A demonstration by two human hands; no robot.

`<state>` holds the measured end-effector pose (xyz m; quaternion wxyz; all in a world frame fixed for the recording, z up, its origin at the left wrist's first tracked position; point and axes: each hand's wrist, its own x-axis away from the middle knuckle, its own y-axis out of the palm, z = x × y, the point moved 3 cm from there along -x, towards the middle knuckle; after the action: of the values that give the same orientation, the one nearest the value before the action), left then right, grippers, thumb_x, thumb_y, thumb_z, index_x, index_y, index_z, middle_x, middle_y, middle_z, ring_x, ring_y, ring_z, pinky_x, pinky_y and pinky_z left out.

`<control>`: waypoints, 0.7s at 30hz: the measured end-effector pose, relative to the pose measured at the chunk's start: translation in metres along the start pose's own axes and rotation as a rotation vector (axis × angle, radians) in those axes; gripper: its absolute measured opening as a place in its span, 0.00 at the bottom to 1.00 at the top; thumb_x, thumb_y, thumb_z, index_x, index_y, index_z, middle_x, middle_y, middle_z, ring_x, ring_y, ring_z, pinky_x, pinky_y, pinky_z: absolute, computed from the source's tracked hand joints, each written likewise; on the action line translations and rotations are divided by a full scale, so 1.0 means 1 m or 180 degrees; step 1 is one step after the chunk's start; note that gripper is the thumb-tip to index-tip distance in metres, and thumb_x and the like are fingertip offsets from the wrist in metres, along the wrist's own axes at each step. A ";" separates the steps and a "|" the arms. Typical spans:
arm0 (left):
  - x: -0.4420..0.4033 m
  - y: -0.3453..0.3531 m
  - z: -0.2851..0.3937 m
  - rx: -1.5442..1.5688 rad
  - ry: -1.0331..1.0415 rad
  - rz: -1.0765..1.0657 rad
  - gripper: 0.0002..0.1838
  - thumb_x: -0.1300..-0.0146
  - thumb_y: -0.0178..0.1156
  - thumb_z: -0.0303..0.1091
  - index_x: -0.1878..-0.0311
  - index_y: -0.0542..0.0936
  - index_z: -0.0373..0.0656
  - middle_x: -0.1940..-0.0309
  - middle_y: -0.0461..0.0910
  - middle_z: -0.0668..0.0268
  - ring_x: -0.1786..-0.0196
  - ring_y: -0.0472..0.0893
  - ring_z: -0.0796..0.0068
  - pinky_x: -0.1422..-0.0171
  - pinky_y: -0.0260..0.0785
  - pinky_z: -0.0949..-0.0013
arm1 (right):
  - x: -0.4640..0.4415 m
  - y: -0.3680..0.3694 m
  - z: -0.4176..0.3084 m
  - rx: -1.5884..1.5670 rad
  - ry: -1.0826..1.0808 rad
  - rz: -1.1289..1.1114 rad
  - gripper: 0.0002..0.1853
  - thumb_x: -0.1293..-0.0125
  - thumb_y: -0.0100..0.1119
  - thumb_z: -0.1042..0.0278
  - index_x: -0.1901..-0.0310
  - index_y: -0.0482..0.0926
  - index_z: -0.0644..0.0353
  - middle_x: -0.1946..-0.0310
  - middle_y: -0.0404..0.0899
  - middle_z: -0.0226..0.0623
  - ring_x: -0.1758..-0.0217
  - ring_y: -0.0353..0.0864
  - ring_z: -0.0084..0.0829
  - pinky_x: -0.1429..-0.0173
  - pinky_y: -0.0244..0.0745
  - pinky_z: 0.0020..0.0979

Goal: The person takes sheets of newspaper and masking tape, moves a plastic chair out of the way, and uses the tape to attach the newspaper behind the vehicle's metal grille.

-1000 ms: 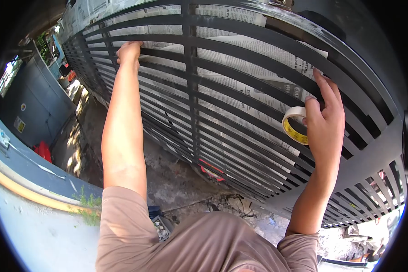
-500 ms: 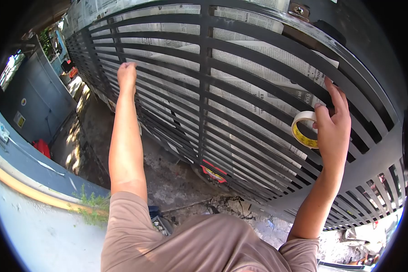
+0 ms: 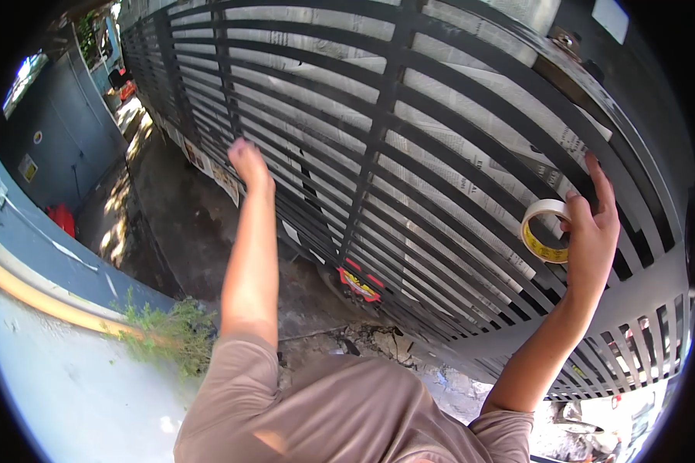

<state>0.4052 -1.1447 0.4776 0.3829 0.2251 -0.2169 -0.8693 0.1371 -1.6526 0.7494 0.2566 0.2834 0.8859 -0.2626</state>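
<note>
In front of me stretches a dark grey slatted metal gate (image 3: 376, 147), with newspaper sheets (image 3: 448, 89) behind its slats. My right hand (image 3: 592, 231) holds a roll of masking tape (image 3: 549, 207), white outside with a yellow core. Its index finger reaches up to the slats at the right, beside a newspaper edge. My left hand (image 3: 249, 165), slightly blurred, is closed in front of the slats farther left. Whatever its fingers may hold is hidden.
A blue-grey wall (image 3: 77, 251) and a green plant (image 3: 174, 332) are at the left. A red-edged sign or packet (image 3: 359, 284) shows near the gate's lower part. Rubble and dirt lie on the ground below. A metal bracket (image 3: 565, 42) sits at the upper right.
The view has shifted, so the gate appears farther right. My left hand has moved lower against the slats. My right hand keeps the tape roll near the same place on the gate.
</note>
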 end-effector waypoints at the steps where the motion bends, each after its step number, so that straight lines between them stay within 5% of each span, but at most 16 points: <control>1: 0.046 -0.030 -0.021 0.0113 -0.0290 0.0326 0.06 0.27 0.49 0.35 0.59 0.71 0.45 0.66 0.70 0.70 0.65 0.72 0.78 0.60 0.67 0.70 | 0.001 0.000 -0.001 0.0055 -0.0006 0.0025 0.30 0.36 0.54 0.74 0.30 0.75 0.62 0.32 0.74 0.40 0.61 0.78 0.19 0.64 0.73 0.20; 5: 0.212 -0.211 -0.241 -0.0358 -0.2466 0.0302 0.08 0.29 0.48 0.33 0.65 0.75 0.49 0.68 0.75 0.67 0.68 0.76 0.73 0.64 0.70 0.68 | 0.001 0.000 0.004 0.0296 -0.0065 0.0186 0.30 0.36 0.55 0.73 0.30 0.75 0.60 0.36 0.79 0.38 0.68 0.74 0.14 0.67 0.68 0.17; 6: 0.271 -0.225 -0.254 0.0336 -0.3557 -0.0040 0.07 0.32 0.50 0.34 0.66 0.75 0.53 0.72 0.76 0.68 0.74 0.76 0.72 0.71 0.71 0.67 | 0.002 0.002 0.001 0.0367 -0.0092 0.0234 0.30 0.37 0.55 0.73 0.30 0.75 0.60 0.36 0.80 0.38 0.70 0.74 0.14 0.68 0.67 0.17; 7: 0.309 -0.226 -0.263 -0.0283 -0.3820 0.0188 0.08 0.29 0.48 0.37 0.65 0.75 0.54 0.75 0.75 0.70 0.79 0.74 0.74 0.77 0.70 0.69 | 0.003 0.005 -0.002 0.0538 -0.0067 0.0320 0.30 0.37 0.56 0.73 0.30 0.76 0.59 0.37 0.81 0.36 0.73 0.72 0.12 0.70 0.66 0.16; 9: 0.354 -0.197 -0.248 -0.0352 -0.4349 0.0551 0.19 0.24 0.47 0.49 0.45 0.76 0.46 0.55 0.81 0.62 0.57 0.81 0.66 0.53 0.80 0.60 | 0.004 0.005 -0.003 0.0563 -0.0072 0.0385 0.30 0.37 0.55 0.73 0.31 0.76 0.59 0.36 0.80 0.36 0.73 0.73 0.11 0.72 0.64 0.14; 10: 0.362 -0.187 -0.255 -0.0021 -0.4498 0.0626 0.25 0.23 0.46 0.53 0.39 0.75 0.43 0.49 0.80 0.60 0.48 0.79 0.63 0.43 0.76 0.55 | 0.003 0.005 -0.002 0.0586 -0.0039 0.0450 0.30 0.37 0.55 0.74 0.31 0.76 0.59 0.35 0.80 0.36 0.74 0.73 0.10 0.73 0.63 0.12; 12: 0.362 -0.177 -0.269 0.0687 -0.4530 0.0792 0.23 0.23 0.45 0.52 0.42 0.76 0.44 0.49 0.80 0.61 0.46 0.78 0.62 0.39 0.73 0.52 | 0.001 0.003 -0.001 0.0571 -0.0048 0.0335 0.30 0.37 0.54 0.76 0.31 0.75 0.61 0.34 0.79 0.36 0.74 0.72 0.09 0.75 0.62 0.11; 18: 0.341 -0.160 -0.302 0.1257 -0.4635 0.0516 0.19 0.24 0.45 0.50 0.51 0.78 0.46 0.56 0.81 0.65 0.51 0.81 0.63 0.42 0.75 0.54 | -0.002 -0.002 -0.001 0.0622 -0.0026 0.0312 0.29 0.37 0.53 0.77 0.31 0.74 0.65 0.32 0.77 0.35 0.77 0.71 0.08 0.78 0.60 0.11; 21: 0.351 -0.163 -0.318 0.1479 -0.4366 0.0058 0.08 0.26 0.55 0.40 0.53 0.79 0.50 0.61 0.82 0.71 0.57 0.82 0.68 0.46 0.77 0.58 | 0.000 0.000 -0.003 0.0757 -0.0057 0.0399 0.30 0.37 0.53 0.77 0.31 0.74 0.65 0.32 0.78 0.36 0.78 0.71 0.09 0.79 0.59 0.11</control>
<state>0.2772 -1.3777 0.0527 0.1101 -0.2972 -0.5893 -0.7431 0.1360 -1.6508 0.7516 0.2451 0.3643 0.8267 -0.3518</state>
